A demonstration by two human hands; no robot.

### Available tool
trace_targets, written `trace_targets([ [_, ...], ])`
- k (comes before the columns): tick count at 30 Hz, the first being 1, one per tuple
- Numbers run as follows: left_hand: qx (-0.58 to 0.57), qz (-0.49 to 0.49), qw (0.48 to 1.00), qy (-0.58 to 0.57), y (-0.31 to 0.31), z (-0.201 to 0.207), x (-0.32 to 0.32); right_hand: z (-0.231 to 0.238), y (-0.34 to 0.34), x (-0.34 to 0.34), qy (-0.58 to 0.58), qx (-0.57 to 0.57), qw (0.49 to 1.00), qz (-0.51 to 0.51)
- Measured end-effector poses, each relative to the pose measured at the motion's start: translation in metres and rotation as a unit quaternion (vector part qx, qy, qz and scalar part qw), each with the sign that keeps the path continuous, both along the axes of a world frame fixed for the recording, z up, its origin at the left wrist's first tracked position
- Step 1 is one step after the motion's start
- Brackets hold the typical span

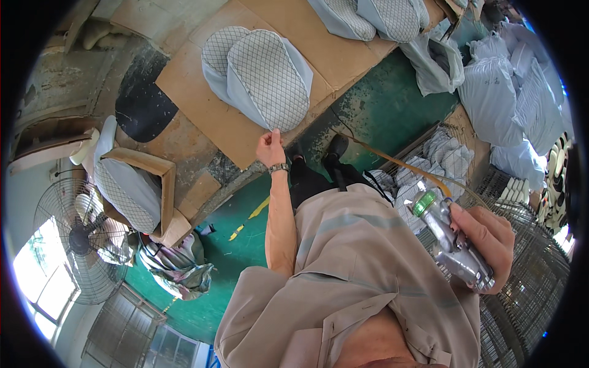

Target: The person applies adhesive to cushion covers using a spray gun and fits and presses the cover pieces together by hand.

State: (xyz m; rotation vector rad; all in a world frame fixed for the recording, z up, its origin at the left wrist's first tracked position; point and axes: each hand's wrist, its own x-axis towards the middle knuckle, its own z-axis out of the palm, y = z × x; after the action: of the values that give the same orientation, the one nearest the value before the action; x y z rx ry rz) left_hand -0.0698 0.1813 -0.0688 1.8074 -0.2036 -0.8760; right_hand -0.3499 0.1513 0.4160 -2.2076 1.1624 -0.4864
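Head view: left grip [270, 147] pinched on the near tip of a quilted piece [270, 80], right grip [492, 242] wrapped around a metal spray gun [443, 233].
The quilted piece overlaps a second piece [222, 52] on a cardboard sheet [211, 132] covering part of the worktop [184, 138]; more patterned pieces [392, 18] lie toward the right, and a wire-caged fan [80, 238] stands at left.

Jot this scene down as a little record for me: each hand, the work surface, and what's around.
Left hand: fingertips at the near edge of a quilted piece
Right hand: gripping a silver tool, probably a spray gun
Work surface: cardboard under the piece
Picture's left: fan
Picture's upper right: white bags
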Motion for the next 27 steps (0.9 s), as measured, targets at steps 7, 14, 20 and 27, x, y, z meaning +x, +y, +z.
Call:
trace_targets([
  [7,0.015,-0.02,1.0,-0.019,-0.002,-0.003,0.005,-0.004,0.013,-0.008,0.018,-0.024,0.999,-0.012],
  [14,0.007,-0.034,0.999,-0.028,-0.001,-0.005,0.005,0.005,0.012,-0.03,0.021,0.082,0.996,0.027],
  [20,-0.015,-0.033,0.999,0.005,-0.001,-0.003,0.005,-0.002,0.019,-0.032,0.03,0.031,0.998,-0.055],
  [27,-0.002,-0.048,0.999,-0.004,-0.001,-0.002,0.01,-0.005,0.016,-0.005,-0.008,-0.029,0.995,-0.092],
])
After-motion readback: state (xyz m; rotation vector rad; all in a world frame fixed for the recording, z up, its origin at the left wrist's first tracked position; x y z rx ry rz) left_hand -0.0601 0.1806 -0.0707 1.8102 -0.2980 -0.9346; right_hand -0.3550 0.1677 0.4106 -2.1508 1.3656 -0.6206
